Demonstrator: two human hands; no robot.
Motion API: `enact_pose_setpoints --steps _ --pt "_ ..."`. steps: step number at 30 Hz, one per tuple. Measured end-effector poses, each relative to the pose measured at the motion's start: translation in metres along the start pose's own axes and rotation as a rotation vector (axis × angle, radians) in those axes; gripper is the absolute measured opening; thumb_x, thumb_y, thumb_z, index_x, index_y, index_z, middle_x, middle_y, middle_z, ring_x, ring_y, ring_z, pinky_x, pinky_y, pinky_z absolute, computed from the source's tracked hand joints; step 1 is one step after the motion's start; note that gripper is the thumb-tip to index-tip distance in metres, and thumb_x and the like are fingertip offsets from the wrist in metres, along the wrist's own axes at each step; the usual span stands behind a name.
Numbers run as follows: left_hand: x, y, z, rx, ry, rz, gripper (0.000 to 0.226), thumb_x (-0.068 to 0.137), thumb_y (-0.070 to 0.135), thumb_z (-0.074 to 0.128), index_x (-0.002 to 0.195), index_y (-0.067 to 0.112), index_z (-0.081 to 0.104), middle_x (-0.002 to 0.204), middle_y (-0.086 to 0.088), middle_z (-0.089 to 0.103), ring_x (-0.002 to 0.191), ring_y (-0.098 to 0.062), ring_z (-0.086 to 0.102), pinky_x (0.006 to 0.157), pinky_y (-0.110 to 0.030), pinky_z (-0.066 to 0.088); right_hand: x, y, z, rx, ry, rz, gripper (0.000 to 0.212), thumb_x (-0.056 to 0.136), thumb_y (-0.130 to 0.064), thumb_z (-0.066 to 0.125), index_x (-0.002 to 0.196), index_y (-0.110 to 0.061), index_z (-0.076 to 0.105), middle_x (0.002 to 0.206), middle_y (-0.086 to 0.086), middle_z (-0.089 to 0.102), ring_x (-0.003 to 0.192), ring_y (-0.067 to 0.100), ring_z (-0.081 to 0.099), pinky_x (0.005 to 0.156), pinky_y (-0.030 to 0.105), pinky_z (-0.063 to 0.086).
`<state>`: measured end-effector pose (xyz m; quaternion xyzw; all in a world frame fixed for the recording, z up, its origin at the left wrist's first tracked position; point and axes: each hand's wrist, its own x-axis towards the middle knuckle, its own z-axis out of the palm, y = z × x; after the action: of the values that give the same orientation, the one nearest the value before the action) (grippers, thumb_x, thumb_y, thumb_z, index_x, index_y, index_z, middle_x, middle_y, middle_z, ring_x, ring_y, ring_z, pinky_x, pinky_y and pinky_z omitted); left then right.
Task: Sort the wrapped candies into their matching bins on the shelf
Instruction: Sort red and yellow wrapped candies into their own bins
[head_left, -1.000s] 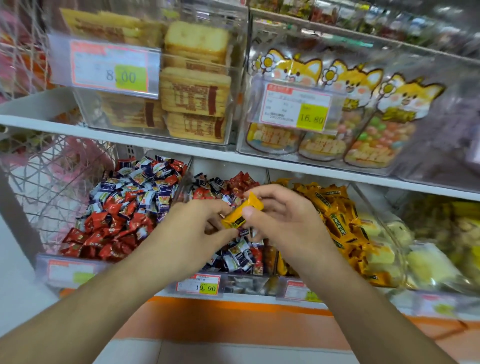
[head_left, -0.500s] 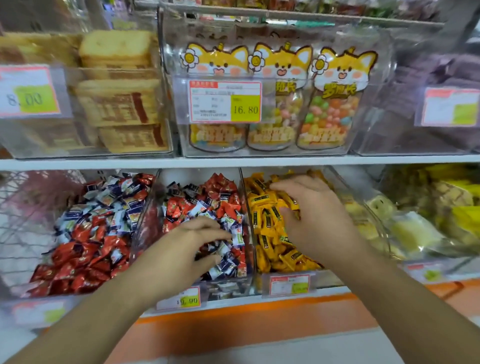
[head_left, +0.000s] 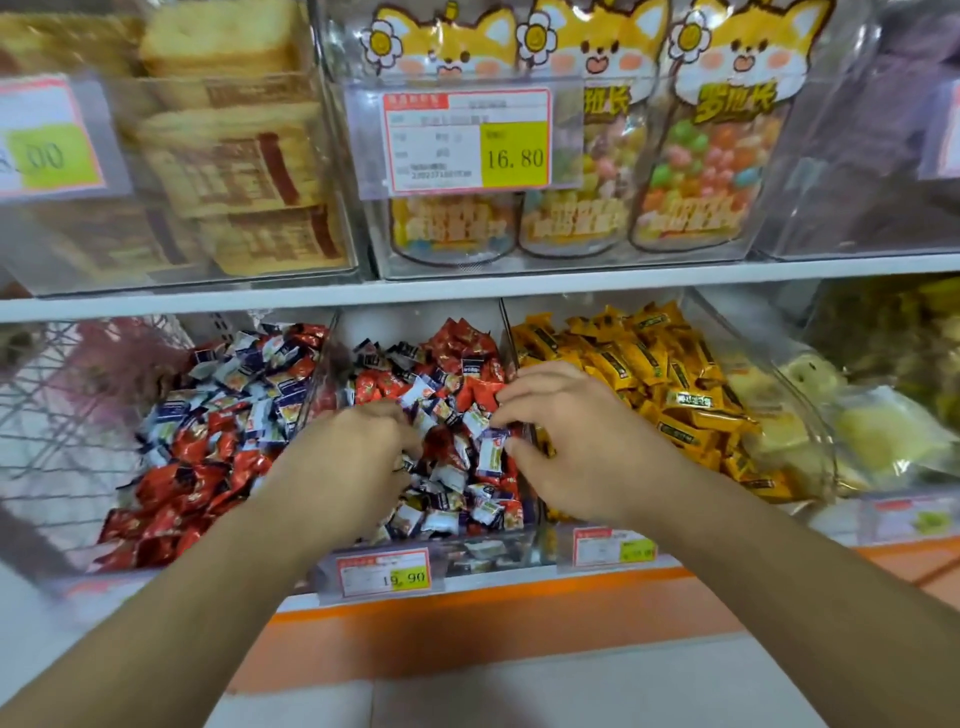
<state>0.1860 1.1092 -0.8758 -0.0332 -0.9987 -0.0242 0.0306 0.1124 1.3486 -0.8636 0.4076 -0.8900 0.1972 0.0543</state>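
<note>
White-and-navy foil-wrapped candy (head_left: 491, 453), pinched in your right hand (head_left: 569, 441) fingers over the middle clear plastic bin (head_left: 483, 551), long axis near upright, tilted slightly right. Left hand (head_left: 348, 462) fingers curl into the pile; grip unclear. Lift one piece cleanly, then check its wrapper against the left bin (head_left: 218, 415).

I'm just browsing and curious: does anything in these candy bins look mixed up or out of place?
Yes. The middle bin holds red-wrapped candies jumbled with white-and-navy ones, as does the left bin. The yellow candies look unmixed. Both hands are in the middle bin.
</note>
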Motion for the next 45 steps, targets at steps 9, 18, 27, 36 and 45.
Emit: enact_pose_setpoints --steps 9,18,27,36,45 --pt "0.0 0.021 0.002 -0.33 -0.024 0.075 0.018 0.091 0.029 0.076 0.107 0.035 0.074 0.109 0.019 0.062 0.101 0.002 0.058 0.093 -0.023 0.05 0.0 -0.003 0.003 -0.022 0.019 0.009 0.028 0.098 -0.027 0.063 0.124 -0.027 0.074 0.132 -0.014 0.065 0.139 0.008 0.037 0.121 0.033 0.032" --pt "0.003 0.008 0.013 -0.18 -0.178 -0.036 0.044 0.09 0.043 0.074 0.132 0.047 0.062 0.135 0.015 0.065 0.12 -0.013 0.062 0.098 -0.035 0.054 0.0 -0.002 0.004 0.01 0.02 0.013 0.023 0.098 -0.025 0.063 0.117 -0.025 0.076 0.13 -0.015 0.064 0.138 0.007 0.035 0.12 0.028 0.03" --pt "0.002 0.003 0.016 -0.073 -0.047 -0.074 0.056 0.086 0.007 0.073 0.131 0.039 0.065 0.141 0.013 0.059 0.126 -0.014 0.058 0.102 -0.037 0.053 0.0 -0.003 0.003 0.003 0.005 0.023 0.022 0.099 -0.027 0.062 0.116 -0.024 0.076 0.13 -0.016 0.062 0.138 0.006 0.033 0.118 0.025 0.029" --pt "-0.001 0.01 0.004 -0.392 -0.273 0.018 0.024 0.091 0.016 0.075 0.105 0.035 0.075 0.097 0.018 0.073 0.088 0.008 0.066 0.086 -0.021 0.057 0.002 -0.003 0.005 -0.004 0.016 0.024 0.018 0.096 -0.023 0.064 0.109 -0.022 0.077 0.123 -0.016 0.063 0.134 0.008 0.036 0.115 0.026 0.034" --pt "-0.001 0.002 0.008 -0.132 -0.341 -0.094 0.063 0.096 0.019 0.07 0.149 0.042 0.045 0.153 0.001 0.05 0.131 -0.023 0.055 0.1 -0.032 0.051 0.002 -0.003 0.006 -0.005 0.011 0.024 0.018 0.097 -0.024 0.062 0.109 -0.024 0.076 0.123 -0.019 0.062 0.136 0.006 0.034 0.116 0.026 0.033"
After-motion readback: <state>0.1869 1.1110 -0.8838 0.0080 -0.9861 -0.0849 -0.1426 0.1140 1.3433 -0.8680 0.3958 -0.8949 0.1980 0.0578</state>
